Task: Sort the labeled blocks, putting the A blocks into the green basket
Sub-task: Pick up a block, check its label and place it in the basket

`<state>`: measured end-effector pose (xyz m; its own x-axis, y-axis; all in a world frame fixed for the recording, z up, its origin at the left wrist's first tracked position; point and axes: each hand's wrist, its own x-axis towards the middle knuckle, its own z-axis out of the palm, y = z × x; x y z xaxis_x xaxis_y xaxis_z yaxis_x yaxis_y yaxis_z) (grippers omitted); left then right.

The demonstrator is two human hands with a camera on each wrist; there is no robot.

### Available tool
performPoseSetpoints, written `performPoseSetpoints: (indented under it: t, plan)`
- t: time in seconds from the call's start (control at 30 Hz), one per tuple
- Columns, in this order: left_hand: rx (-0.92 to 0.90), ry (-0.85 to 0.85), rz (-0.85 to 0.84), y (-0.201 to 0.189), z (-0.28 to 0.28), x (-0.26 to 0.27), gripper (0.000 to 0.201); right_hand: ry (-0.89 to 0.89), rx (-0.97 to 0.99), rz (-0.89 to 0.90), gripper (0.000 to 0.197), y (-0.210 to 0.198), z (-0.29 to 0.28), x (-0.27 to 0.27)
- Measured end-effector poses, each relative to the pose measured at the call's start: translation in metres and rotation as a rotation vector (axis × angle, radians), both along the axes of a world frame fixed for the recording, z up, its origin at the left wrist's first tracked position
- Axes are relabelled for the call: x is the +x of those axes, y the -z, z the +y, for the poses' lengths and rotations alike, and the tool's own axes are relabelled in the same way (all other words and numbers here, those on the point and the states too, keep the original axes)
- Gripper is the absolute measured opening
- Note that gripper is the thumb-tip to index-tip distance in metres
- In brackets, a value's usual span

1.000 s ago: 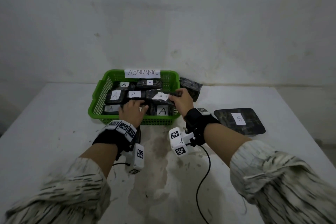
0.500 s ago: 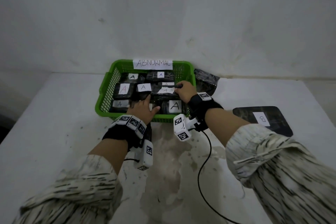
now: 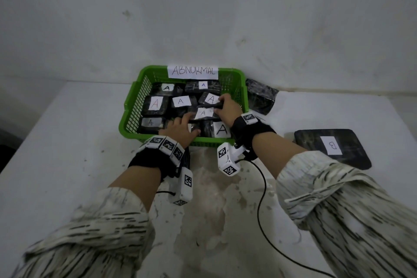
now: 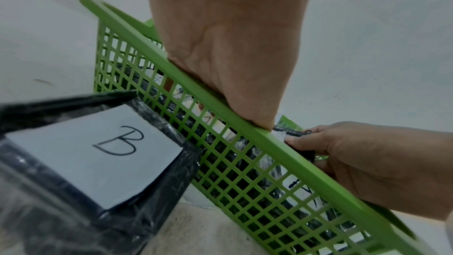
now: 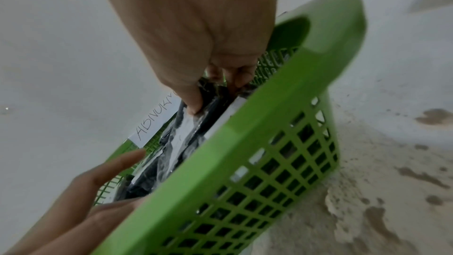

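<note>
The green basket (image 3: 132,106), tagged ABNORMAL, holds several black wrapped blocks with white A labels. My right hand (image 3: 220,106) reaches in from the right. It pinches the right end of one A block (image 3: 203,113), which lies slanted on top of the others. In the right wrist view, thumb and fingers (image 5: 193,102) clamp that block's dark wrapping. My left hand (image 3: 190,123) lies over the front rim (image 4: 220,108), fingers stretched out and touching the block's left end. In the left wrist view the rim hides those fingertips.
A black B block (image 4: 98,152) sits on the table against the basket's front wall, under my left wrist. A flat black B piece (image 3: 331,148) lies to the right. Another black block (image 3: 260,97) leans behind the basket's right side. A cable (image 3: 261,198) trails from my right wrist.
My right hand has carried the A block further in over the basket's middle. My left hand has reached forward to its left end. My head has moved closer.
</note>
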<state>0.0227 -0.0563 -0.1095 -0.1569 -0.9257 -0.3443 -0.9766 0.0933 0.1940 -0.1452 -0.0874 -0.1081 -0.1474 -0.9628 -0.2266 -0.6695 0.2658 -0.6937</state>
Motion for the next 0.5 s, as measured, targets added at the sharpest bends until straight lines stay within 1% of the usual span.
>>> performPoseSetpoints:
  t: [0.1,0.2,0.23,0.33,0.37,0.5]
  plan:
    - [0.010,0.022,-0.026,-0.0004,-0.0012,-0.0006,0.064,0.021,0.023,0.059,0.042,0.0005,0.0009,0.0017]
    - [0.051,0.034,-0.061,-0.0023,-0.0017,-0.0015,0.061,0.048,0.042,0.176,0.045,0.0006,0.0010,0.0038]
    - [0.070,0.036,-0.073,-0.0029,-0.0022,-0.0016,0.060,0.050,0.040,0.185,0.046,0.0009,0.0008,0.0039]
    - [0.100,0.037,-0.106,-0.0040,-0.0035,-0.0024,0.059,0.048,0.015,0.127,0.050,-0.0021,0.0008,0.0022]
    - [0.110,0.034,-0.116,-0.0041,-0.0042,-0.0027,0.060,0.038,0.004,0.132,0.047,-0.0027,0.0005,0.0012]
    - [0.141,0.027,-0.133,-0.0054,-0.0056,-0.0032,0.060,-0.063,0.029,0.219,0.028,-0.0059,0.0033,0.0014]
